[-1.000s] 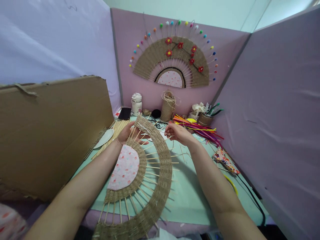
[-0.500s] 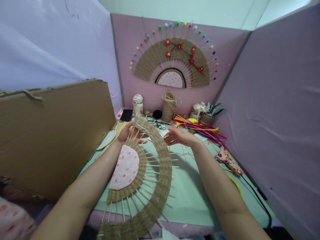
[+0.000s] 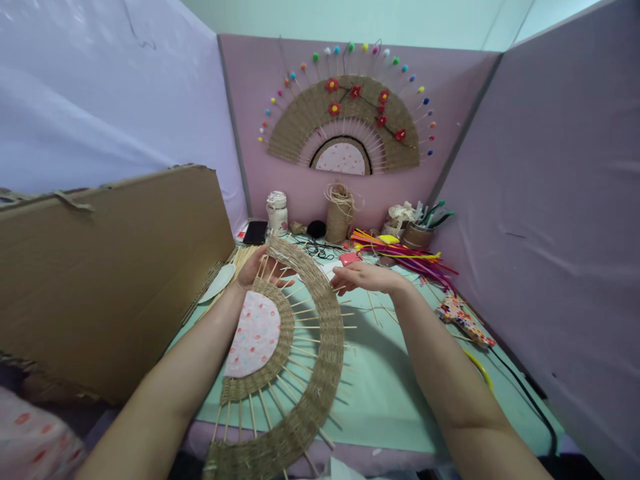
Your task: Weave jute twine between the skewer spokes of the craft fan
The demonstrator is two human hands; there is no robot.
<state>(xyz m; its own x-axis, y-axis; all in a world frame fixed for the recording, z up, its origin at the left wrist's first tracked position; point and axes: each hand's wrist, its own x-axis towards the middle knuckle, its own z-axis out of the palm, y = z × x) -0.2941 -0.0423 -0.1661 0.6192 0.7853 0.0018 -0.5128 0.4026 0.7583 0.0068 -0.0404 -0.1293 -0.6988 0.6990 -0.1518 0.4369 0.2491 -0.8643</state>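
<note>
A half-round fan woven of brown twine over thin sticks (image 3: 327, 333) stands on its side in front of me, its straight edge to the left. Pink dotted cloth (image 3: 255, 333) covers its inner half circle. My left hand (image 3: 253, 268) grips the fan near its upper end, with fingers behind the sticks. At the upper right of the outer woven band is my right hand (image 3: 353, 277), its fingers bent together by the protruding stick tips. Whatever those fingers pinch is too small to make out.
Behind stand a twine spool (image 3: 339, 215), a white bottle (image 3: 277, 212), a phone (image 3: 255, 233) and a pot of tools (image 3: 419, 235). Colourful pipe cleaners (image 3: 405, 252) and a patterned glue gun (image 3: 465, 321) lie right. Cardboard (image 3: 115, 267) walls the left; a finished fan (image 3: 300, 127) hangs behind.
My right hand has turned over slightly and dropped a little at the outer band, its fingers now pointing more downward. The left hand keeps its hold, and the fan has barely shifted.
</note>
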